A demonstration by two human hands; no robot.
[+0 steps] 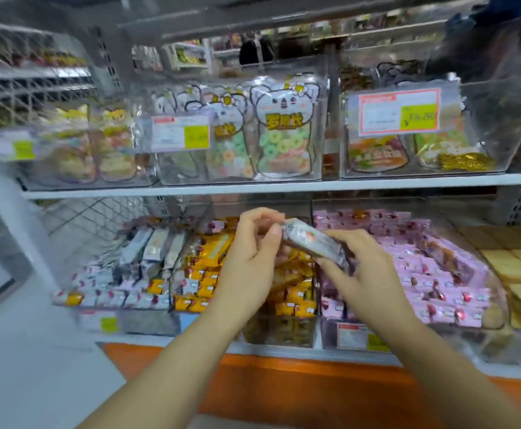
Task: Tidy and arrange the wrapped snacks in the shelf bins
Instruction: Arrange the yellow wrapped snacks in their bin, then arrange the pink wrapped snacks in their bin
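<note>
Our two bare forearms reach up from the bottom edge, and our left hand (250,258) and right hand (367,270) meet in front of the lower shelf. The shelf unit (253,189) fills the view. Its white board splits two rows of clear bins, which sit above an orange base panel (284,385). On the upper row, the middle bin (240,181) holds bear-shaped bags of ring candy (284,137) standing upright. Below, the pink-wrapped snacks (414,267) fill the bin on the right and the yellow-wrapped snacks (296,292) fill the one in the middle. In the left bin, silver bars (147,252) lean above a mix of small packs. We hold one wrapped snack (312,243), silvery and tilted, in the air over the divide between the yellow and pink bins. Our right grip is closed round its lower end. Our left grip pinches its upper end between thumb and curled fingers. A blurred price tag (398,109) hangs on the upper right bin.
</note>
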